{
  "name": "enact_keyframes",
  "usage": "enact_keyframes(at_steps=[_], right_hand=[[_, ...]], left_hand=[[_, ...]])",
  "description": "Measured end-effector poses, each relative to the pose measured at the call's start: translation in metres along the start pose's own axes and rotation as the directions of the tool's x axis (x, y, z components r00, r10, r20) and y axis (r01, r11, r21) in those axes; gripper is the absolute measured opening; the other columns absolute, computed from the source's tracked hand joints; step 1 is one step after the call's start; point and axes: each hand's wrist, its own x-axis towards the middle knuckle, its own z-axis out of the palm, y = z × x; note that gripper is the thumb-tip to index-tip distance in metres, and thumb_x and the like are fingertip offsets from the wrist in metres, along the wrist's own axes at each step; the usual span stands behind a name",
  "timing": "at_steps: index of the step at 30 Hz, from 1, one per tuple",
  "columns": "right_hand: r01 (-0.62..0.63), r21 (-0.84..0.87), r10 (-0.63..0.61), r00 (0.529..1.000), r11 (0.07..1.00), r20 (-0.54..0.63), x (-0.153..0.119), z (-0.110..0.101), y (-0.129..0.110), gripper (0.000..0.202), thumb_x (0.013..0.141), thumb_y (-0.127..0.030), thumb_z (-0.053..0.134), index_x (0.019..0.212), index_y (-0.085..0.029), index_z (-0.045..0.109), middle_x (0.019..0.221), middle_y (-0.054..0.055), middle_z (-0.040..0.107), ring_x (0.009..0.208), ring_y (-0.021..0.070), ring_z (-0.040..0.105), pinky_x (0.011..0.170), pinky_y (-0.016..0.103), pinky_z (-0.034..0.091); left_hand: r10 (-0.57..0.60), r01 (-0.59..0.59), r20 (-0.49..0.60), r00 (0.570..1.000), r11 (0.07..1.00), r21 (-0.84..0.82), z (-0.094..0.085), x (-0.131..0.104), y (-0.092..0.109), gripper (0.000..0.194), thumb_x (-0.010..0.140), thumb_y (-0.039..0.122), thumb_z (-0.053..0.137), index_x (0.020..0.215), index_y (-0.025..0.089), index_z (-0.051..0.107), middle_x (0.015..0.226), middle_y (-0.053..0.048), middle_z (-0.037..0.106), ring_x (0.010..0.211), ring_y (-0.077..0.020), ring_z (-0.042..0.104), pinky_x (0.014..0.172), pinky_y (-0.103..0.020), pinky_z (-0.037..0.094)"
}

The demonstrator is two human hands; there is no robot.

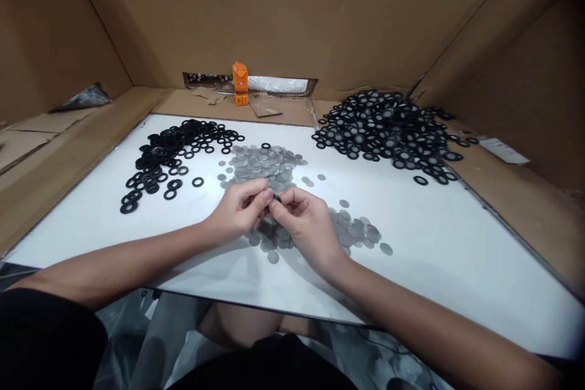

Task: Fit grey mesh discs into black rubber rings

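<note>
My left hand (244,208) and my right hand (307,219) meet over the middle of the white board, both closed with thumbs and fingers pinching a small black ring (276,198). Fingers cover most of that ring, so I cannot tell whether a disc sits in it. Below and around my hands lie loose grey discs (265,166), thin and round. More grey discs (359,231) spread out to the right of my right hand. A single black ring (265,145) lies at the far edge of the disc pile.
Black open rings (171,146) are heaped at the left of the white board (425,244). At the back right stands a larger heap of black rings with grey centres (384,128). Cardboard walls (274,12) enclose the board. An orange box (240,82) stands by a slot at the back.
</note>
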Motion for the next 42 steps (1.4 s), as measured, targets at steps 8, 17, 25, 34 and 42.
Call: enact_keyframes(at_steps=[8,17,25,34,42], right_hand=[[-0.008,0.041,0.006,0.999,0.999,0.051,-0.002,-0.002,-0.002,0.033,0.073,-0.041,0.075,0.062,-0.019,0.053,0.058,-0.001,0.061,0.055,0.0117,0.056,0.051,0.024,0.041],[-0.056,0.086,0.048,0.994,0.995,0.099,-0.003,-0.002,-0.006,0.033,0.07,-0.043,0.076,0.063,-0.019,0.054,0.057,-0.001,0.062,0.054,0.0128,0.058,0.051,0.025,0.042],[-0.01,0.041,0.011,1.0,0.999,-0.005,0.001,-0.007,-0.006,0.024,0.07,-0.037,0.076,0.068,-0.018,0.061,0.064,-0.001,0.063,0.059,0.0119,0.057,0.058,0.025,0.045],[-0.096,0.09,0.099,0.995,0.991,-0.025,0.002,-0.013,-0.017,0.022,0.069,-0.037,0.078,0.071,-0.017,0.067,0.067,0.0,0.064,0.062,0.0114,0.057,0.062,0.025,0.045],[-0.107,0.091,0.1,0.992,0.99,0.078,0.0,-0.009,-0.014,0.019,0.073,-0.034,0.074,0.071,-0.018,0.064,0.068,-0.001,0.066,0.065,0.0122,0.061,0.066,0.026,0.049]], left_hand=[[0.002,-0.003,-0.053,0.999,1.0,-0.02,0.005,-0.006,-0.002,0.038,0.093,0.043,0.046,0.065,0.019,0.039,0.053,0.002,0.051,0.047,-0.0116,0.057,0.044,-0.022,0.042],[-0.084,0.088,0.035,0.996,0.984,-0.153,0.004,-0.007,-0.001,0.045,0.09,0.054,0.046,0.064,0.018,0.041,0.052,0.003,0.051,0.043,-0.0092,0.055,0.042,-0.02,0.04],[-0.024,0.032,0.099,0.995,0.997,-0.077,-0.004,-0.014,0.002,0.039,0.095,0.045,0.042,0.071,0.016,0.051,0.053,0.0,0.058,0.048,-0.0105,0.057,0.049,-0.021,0.045],[-0.071,0.07,-0.002,0.997,0.982,-0.178,-0.011,-0.011,-0.005,0.032,0.092,0.042,0.05,0.072,0.017,0.05,0.058,0.002,0.056,0.05,-0.0098,0.053,0.047,-0.021,0.043],[-0.104,0.115,0.084,0.991,0.984,-0.139,-0.008,-0.01,-0.003,0.034,0.092,0.045,0.048,0.073,0.016,0.051,0.063,0.001,0.057,0.049,-0.0087,0.055,0.047,-0.02,0.045]])
